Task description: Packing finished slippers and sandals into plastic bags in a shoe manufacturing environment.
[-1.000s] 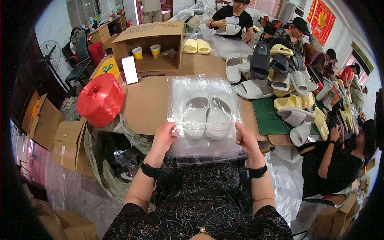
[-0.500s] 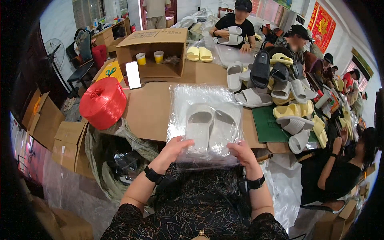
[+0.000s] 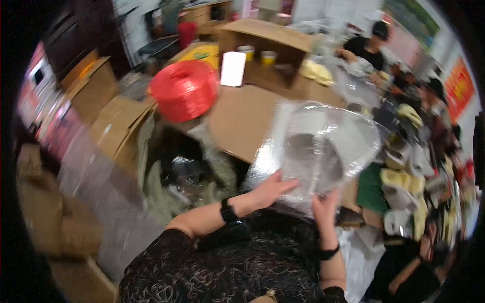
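Note:
A clear plastic bag (image 3: 268, 156) with a pair of light grey slide slippers (image 3: 348, 139) inside is tilted up in front of me, over the table's near edge. My left hand (image 3: 270, 192) grips its lower left part, with the thumb and a finger showing on the film. At the lower right edge of the bag, my right hand (image 3: 326, 204) is closed on it, thumb upward. Motion blurs the slippers and my fingertips. Glare on the film hides part of the slippers.
On the cardboard-covered table (image 3: 237, 118) stand a red twine roll (image 3: 184, 91), a lit phone (image 3: 233, 69) and an open carton (image 3: 262, 33) with cups. Loose slippers (image 3: 401, 184) pile up at right. A sack (image 3: 151, 171) gapes at left. Co-workers (image 3: 371, 48) sit beyond.
My view has swung left, so the table things appear further right. The bag has tipped and turned in my hands, its far end now up and to the right. Both hands keep hold.

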### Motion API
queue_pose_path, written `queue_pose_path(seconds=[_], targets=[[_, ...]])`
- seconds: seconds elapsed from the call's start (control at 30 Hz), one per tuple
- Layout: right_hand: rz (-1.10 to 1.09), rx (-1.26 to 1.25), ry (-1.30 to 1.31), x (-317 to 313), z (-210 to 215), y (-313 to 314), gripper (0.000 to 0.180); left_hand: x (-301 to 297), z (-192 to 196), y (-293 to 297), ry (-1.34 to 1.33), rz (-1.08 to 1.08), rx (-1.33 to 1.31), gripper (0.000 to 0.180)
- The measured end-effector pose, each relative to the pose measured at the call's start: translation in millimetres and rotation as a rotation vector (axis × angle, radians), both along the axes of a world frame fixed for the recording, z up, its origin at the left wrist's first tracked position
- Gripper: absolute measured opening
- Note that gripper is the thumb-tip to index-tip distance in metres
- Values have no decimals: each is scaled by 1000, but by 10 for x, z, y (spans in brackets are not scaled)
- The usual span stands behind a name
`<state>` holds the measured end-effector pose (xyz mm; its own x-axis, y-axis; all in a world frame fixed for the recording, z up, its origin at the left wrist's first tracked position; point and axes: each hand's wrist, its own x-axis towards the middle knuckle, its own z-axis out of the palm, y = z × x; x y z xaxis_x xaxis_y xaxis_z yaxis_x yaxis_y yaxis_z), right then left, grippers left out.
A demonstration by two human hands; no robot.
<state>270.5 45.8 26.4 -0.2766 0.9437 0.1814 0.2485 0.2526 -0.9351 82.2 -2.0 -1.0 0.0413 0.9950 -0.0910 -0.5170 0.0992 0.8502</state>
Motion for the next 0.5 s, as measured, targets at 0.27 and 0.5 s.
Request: queue_pose_path(seconds=[0.27, 0.5], targets=[[379, 228, -273, 208, 346, -41, 54, -1293, 245, -1150, 295, 297, 99, 48], [12, 43, -188, 705, -290, 532, 26, -2384, 25, -2550, 775, 1255, -38, 42]])
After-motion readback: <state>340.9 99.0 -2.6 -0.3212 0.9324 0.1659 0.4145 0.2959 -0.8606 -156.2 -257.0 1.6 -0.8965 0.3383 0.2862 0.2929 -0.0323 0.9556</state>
